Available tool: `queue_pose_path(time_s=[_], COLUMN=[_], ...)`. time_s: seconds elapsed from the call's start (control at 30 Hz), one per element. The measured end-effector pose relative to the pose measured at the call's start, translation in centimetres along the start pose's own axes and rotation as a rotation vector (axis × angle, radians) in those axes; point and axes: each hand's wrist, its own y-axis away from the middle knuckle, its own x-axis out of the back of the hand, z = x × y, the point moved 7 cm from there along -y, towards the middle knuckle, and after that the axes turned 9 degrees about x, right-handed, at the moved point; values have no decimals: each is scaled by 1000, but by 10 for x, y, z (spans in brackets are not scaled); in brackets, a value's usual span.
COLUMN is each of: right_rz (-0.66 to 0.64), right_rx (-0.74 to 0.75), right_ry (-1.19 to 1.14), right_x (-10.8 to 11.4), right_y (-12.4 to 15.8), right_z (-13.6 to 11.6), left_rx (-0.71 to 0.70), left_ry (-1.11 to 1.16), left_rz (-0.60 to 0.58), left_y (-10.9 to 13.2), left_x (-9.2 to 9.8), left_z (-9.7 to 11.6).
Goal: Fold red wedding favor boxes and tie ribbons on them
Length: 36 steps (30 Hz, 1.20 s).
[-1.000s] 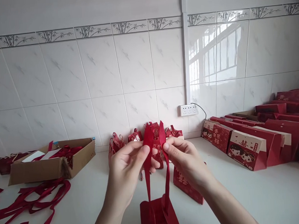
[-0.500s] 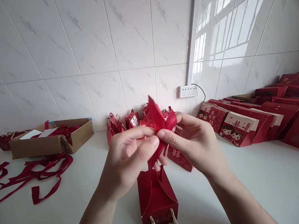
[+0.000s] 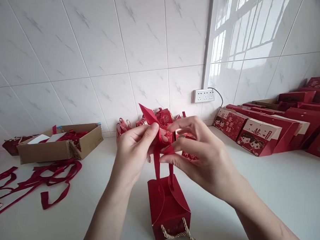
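A red ribbon (image 3: 157,166) rises in two strands from the top of a red gift box (image 3: 168,211). My left hand (image 3: 135,153) pinches the ribbon between thumb and fingers, and one pointed end sticks up to the left above the thumb. My right hand (image 3: 201,153) grips a lower part of the ribbon between thumb and finger, its index finger raised and curved. Partly covered by the hands is the spot where the strands cross. Below them the box stands on the white table, with a twisted gold cord handle (image 3: 178,235) hanging over its front.
An open cardboard box (image 3: 60,147) with red ribbon and white card sits at the left. Loose red ribbons (image 3: 53,181) lie before it. Several small red boxes (image 3: 123,126) stand behind my hands. Rows of red boxes (image 3: 258,137) fill the right, near a wall socket (image 3: 204,95).
My right hand has moved lower and its grip has shifted down the ribbon. The pointed ribbon end now leans further left. The ribbon strands above the box show more clearly.
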Motion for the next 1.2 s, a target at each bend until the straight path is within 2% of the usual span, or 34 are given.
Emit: queue_pose_path(time_s=[0.17,0.4,0.53,0.63,0.8,0.93,1.0,1.1,1.2], right_rz=[-131,-117,-110,-68,-63,-121,-60,197,388], right_rx=[-65,-336,-334,-314,-294,-378,-447,-567,-653], right_ry=[-59,-104,3,16,-120,-419,-510,-480,-439], right_x=[-7,-16,-22,-26,-27,-22,-18,-8,-5], right_y=[3,13,16,17,12,8,9,15,27], right_z=[0,16,15,11,4,6,11,22,30], left_rx=[-136,-345,-474,-583,-663,-676,-662,-588,-481], left_ry=[-111,-362,-529,-540,-577,-526,-455,-353,-188], left_rz=[22,70,-51,-132,-174,-144,-139,-179,-105], left_y=[3,14,27,35,36,34,33,27,22], left_x=[2,6,2,1,-1,3,6,6,15], left_z=[6,26,37,45,48,49,49,41,23])
